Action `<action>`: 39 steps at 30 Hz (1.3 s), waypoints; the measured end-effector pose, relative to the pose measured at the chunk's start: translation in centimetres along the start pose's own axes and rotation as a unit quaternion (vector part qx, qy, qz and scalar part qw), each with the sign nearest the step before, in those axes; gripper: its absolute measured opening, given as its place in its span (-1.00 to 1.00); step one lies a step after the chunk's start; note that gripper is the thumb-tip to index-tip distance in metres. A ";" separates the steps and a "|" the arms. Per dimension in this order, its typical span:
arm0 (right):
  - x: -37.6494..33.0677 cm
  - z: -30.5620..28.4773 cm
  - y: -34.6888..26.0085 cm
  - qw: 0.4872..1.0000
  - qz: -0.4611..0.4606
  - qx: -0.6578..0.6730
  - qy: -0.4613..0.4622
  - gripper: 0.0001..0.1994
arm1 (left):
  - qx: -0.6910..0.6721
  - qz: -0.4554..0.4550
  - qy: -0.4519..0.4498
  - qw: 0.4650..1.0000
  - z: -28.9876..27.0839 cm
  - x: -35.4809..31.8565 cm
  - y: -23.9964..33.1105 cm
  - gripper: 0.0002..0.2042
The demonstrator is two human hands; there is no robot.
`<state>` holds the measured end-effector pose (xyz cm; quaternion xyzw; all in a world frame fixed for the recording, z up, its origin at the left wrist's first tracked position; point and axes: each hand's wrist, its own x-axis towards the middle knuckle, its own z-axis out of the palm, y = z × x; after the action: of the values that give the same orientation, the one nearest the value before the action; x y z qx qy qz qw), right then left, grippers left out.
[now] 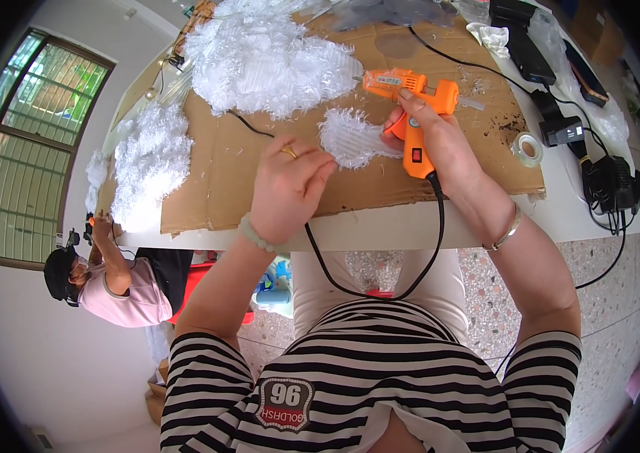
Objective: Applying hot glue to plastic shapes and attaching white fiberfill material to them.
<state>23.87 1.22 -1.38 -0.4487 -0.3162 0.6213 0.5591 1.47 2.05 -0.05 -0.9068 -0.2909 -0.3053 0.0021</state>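
My right hand [441, 140] is wrapped round the handle of an orange hot glue gun [415, 147], its nozzle pointing left toward a big pile of white fringed plastic [259, 64]. A translucent glue stick [472, 103] pokes out of the gun's back end. Just below the nozzle, a small white fringed piece [350, 137] lies on the cardboard sheet [240, 181]. To the left of that piece, my left hand [289, 185] is closed, thumb and fingertips drawn together. Whatever it may pinch is too small to make out.
The gun's black cord [327, 268] loops below the table edge. Another fringed bundle [152, 162] lies at the left, where a person [120, 283] works. At the right are a tape roll [527, 149], black power adapters [561, 130] and tangled cables [610, 189].
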 end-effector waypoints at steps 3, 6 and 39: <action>0.0 0.2 0.0 1.000 -0.004 -0.001 -0.005 -0.71 | 0.081 0.039 -0.021 0.996 0.6 -1.7 1.8 -0.85; 0.0 0.1 0.0 1.000 -0.014 -0.001 -0.010 -0.72 | 0.099 0.048 -0.023 0.994 1.2 -1.5 2.4 -0.83; 0.0 0.2 0.2 1.000 -0.023 -0.008 -0.007 -0.71 | 0.018 -0.016 -0.049 0.999 0.2 0.3 0.5 -0.82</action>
<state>23.63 1.19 -1.51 -0.4414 -0.3350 0.6090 0.5674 2.03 1.87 0.09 -0.9157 -0.3101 -0.2555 -0.0009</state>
